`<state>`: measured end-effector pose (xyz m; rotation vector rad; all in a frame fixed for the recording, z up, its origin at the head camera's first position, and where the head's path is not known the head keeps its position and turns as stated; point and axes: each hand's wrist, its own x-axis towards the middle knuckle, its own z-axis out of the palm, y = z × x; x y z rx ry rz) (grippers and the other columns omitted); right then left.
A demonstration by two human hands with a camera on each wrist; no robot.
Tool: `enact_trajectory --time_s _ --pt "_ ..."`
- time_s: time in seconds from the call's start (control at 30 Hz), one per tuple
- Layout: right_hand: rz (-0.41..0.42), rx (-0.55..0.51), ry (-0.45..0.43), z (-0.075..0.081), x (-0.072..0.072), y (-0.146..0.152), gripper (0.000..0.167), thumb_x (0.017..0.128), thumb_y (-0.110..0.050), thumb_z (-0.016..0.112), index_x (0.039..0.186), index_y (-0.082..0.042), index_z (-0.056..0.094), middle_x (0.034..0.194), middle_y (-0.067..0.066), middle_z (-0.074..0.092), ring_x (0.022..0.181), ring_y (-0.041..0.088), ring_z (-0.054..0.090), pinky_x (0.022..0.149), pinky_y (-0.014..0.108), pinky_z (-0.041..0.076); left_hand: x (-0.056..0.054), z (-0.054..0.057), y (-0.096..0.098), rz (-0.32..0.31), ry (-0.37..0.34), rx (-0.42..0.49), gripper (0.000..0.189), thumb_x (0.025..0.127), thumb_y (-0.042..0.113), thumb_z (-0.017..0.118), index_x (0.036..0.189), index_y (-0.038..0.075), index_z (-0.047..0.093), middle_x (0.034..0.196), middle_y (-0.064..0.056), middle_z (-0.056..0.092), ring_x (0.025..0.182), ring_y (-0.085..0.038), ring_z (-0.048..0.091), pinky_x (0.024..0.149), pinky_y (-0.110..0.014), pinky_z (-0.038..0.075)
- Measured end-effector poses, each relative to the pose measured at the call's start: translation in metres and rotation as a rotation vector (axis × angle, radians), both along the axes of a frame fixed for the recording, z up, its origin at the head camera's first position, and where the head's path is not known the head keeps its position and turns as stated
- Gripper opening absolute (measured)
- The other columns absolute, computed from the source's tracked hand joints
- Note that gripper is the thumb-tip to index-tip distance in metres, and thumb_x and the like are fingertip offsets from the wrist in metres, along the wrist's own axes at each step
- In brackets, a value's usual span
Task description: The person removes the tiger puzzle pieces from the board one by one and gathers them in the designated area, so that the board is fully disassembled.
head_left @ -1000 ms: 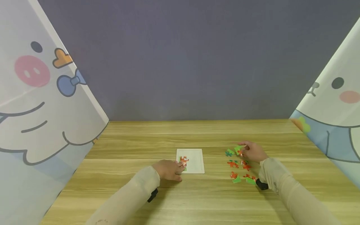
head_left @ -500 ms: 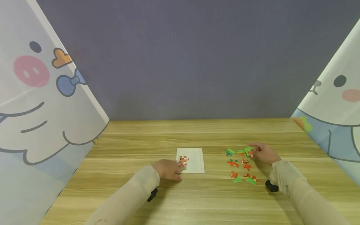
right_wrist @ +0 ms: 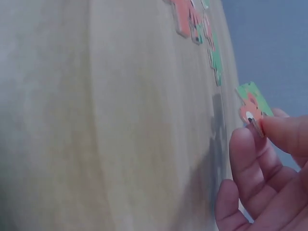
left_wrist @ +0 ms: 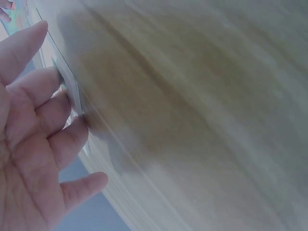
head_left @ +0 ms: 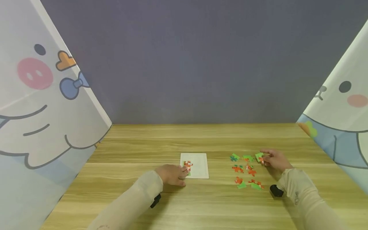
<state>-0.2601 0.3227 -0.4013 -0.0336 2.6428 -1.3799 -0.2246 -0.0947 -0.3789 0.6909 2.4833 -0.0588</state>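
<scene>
My right hand [head_left: 276, 159] pinches a green and orange jigsaw puzzle piece [right_wrist: 253, 106] between thumb and fingers. In the right wrist view the piece is raised off the table, with a white and black eye printed on it. My left hand [head_left: 172, 174] rests with fingers extended on the lower left of a white square puzzle tray [head_left: 199, 164]. Inside that tray, at its left side, lies an orange and green section of puzzle [head_left: 187, 165], partly hidden by the fingers. From the left wrist view the fingertips [left_wrist: 72, 132] are at the tray's edge.
Several loose puzzle pieces [head_left: 238, 169] in orange and green lie in rough rows on the wooden table [head_left: 218, 204], left of my right hand. A dark grey wall [head_left: 201, 64] stands behind, with cartoon-printed panels [head_left: 37, 127] on both sides.
My right hand has moved to the right, away from the other loose pieces, with the puzzle piece in its fingers. The left hand has stayed on the tray.
</scene>
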Motion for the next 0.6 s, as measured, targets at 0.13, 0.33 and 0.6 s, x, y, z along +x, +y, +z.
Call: enact_trajectory --time_s 0.13,0.33,0.6 --pt "-0.027 -0.044 -0.039 -0.002 0.0 0.003 0.047 0.1 0.004 0.047 0.141 0.02 0.034 0.092 0.005 0.068 0.067 0.009 0.063 0.063 0.025 0.055 0.002 -0.002 0.0 -0.013 0.011 0.007 0.063 0.098 0.045 0.059 0.153 0.021 0.042 0.16 0.005 0.033 0.146 -0.017 0.034 0.116 -0.034 0.031" --pt "-0.059 -0.064 -0.106 -0.002 -0.001 0.008 0.051 0.099 0.002 0.045 0.145 0.019 0.028 0.084 -0.002 0.066 0.063 0.009 0.061 0.059 0.026 0.053 0.002 -0.004 0.002 -0.015 0.023 0.001 0.062 0.098 0.045 0.059 0.153 0.022 0.042 0.159 0.006 0.034 0.145 -0.016 0.034 0.116 -0.032 0.031" --pt "-0.092 -0.026 -0.139 -0.005 -0.004 0.014 0.055 0.1 -0.004 0.045 0.146 0.019 0.025 0.067 -0.006 0.063 0.057 0.007 0.056 0.051 0.023 0.044 0.001 -0.003 0.002 -0.023 0.041 -0.016 0.062 0.098 0.046 0.058 0.153 0.023 0.043 0.159 0.007 0.035 0.145 -0.015 0.035 0.115 -0.031 0.032"
